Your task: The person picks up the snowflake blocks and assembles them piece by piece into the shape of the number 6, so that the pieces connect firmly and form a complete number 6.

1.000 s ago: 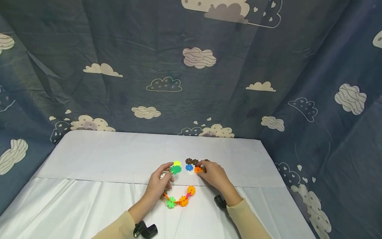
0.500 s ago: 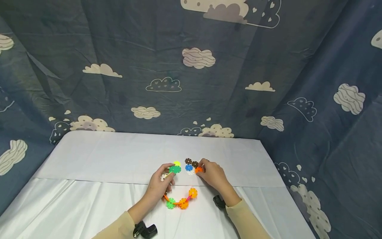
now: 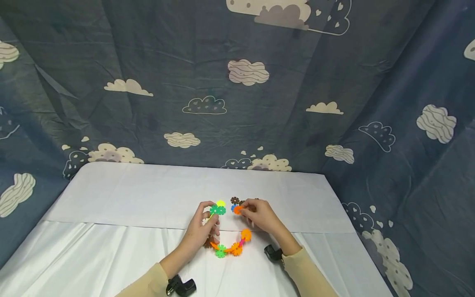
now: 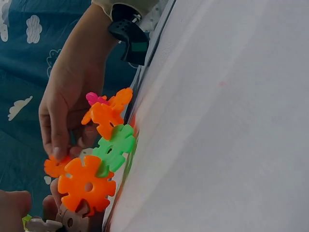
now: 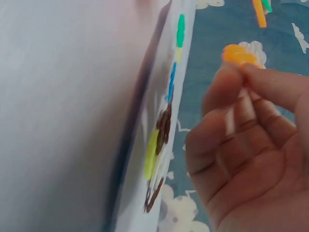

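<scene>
Left hand (image 3: pixel 198 229) and right hand (image 3: pixel 264 215) of a person, working above a white tabletop (image 3: pixel 148 196). The left hand grips one end of a chain of snowflake discs (image 4: pixel 115 147); the chain hangs in a curve below the palm, through a light green disc (image 3: pixel 220 251) and an orange middle disc (image 3: pixel 236 249), then a pink disc (image 3: pixel 242 242), to an orange end disc (image 3: pixel 245 235). The right hand has thumb and forefinger clamped on a loose orange disc (image 5: pixel 236 54), clear of the tabletop and apart from the chain.

Compared with half a second earlier, the loose orange disc has shifted leftward, toward the left hand, and now partly covers a blue disc (image 3: pixel 233 208) lying on the tabletop. The right hand has travelled with it. The free end of the chain has swung to the right and slightly upward; the left hand keeps its grip.

Unchanged in position are a yellow disc (image 3: pixel 221 203) beside the left fingertips and a brown disc (image 3: pixel 235 200) behind the blue one. The exact contact of the left fingers with the chain is partly hidden.
</scene>
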Demonstrator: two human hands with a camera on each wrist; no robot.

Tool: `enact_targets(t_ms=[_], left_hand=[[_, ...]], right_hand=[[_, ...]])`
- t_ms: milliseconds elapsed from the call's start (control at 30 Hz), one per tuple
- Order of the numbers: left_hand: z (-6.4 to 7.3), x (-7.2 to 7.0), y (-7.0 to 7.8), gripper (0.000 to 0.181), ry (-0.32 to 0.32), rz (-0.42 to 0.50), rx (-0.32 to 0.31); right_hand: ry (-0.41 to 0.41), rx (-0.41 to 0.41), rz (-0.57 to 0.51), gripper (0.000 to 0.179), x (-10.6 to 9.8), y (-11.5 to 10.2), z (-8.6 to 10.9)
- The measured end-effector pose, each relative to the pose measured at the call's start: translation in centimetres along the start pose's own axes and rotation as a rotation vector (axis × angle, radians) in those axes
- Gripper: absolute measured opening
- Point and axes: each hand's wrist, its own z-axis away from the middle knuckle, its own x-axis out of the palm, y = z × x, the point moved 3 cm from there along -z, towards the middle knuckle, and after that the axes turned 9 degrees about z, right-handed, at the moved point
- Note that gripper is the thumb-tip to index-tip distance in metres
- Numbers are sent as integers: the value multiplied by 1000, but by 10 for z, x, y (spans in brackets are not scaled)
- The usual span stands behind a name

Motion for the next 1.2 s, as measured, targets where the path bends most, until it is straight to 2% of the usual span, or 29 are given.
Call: enact_targets(t_ms=[167, 333, 633, 867, 1200], left_hand=[[1, 0, 0, 46, -5, 0, -14], [3, 2, 1, 45, -20, -46, -28], [5, 2, 0, 39, -48, -107, -17], [4, 2, -2, 36, -66, -133, -7], [3, 2, -2, 39, -101, -186, 3]], right_hand=[[-29, 15, -151, 8, -1, -7, 2], [-15, 3, -182, 9, 0, -15, 5], [65, -185, -58, 4, 6, -32, 12], [93, -224, 26, 4, 10, -36, 13], [157, -304, 77, 5, 14, -39, 15]])
